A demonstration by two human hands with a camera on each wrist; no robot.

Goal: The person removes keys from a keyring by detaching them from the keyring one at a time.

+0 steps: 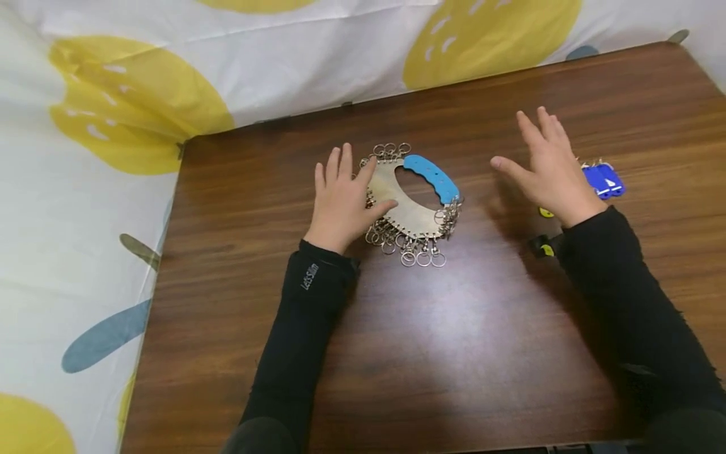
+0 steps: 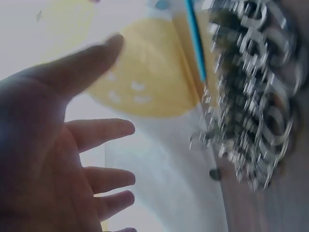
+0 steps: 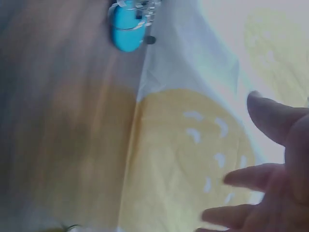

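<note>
A flat metal plate (image 1: 420,217) with a blue grip handle (image 1: 432,176) lies on the wooden table, its edge lined with small clasps and split rings (image 1: 423,258). My left hand (image 1: 343,205) is over the plate's left side, fingers spread, with nothing in its grasp. In the left wrist view, a gap shows between that palm and the dense row of rings (image 2: 275,121). To the right of the plate, my right hand (image 1: 550,170) hovers with fingers apart and holds nothing. Blue tags (image 1: 604,181) lie just beyond it, partly hidden behind the hand.
Near the right wrist are a small yellow disc (image 1: 546,213) and a black piece with a yellow mark (image 1: 547,249), partly covered by the sleeve. A white curtain with yellow fruit prints (image 1: 317,63) borders the table (image 1: 238,315) at the back and left.
</note>
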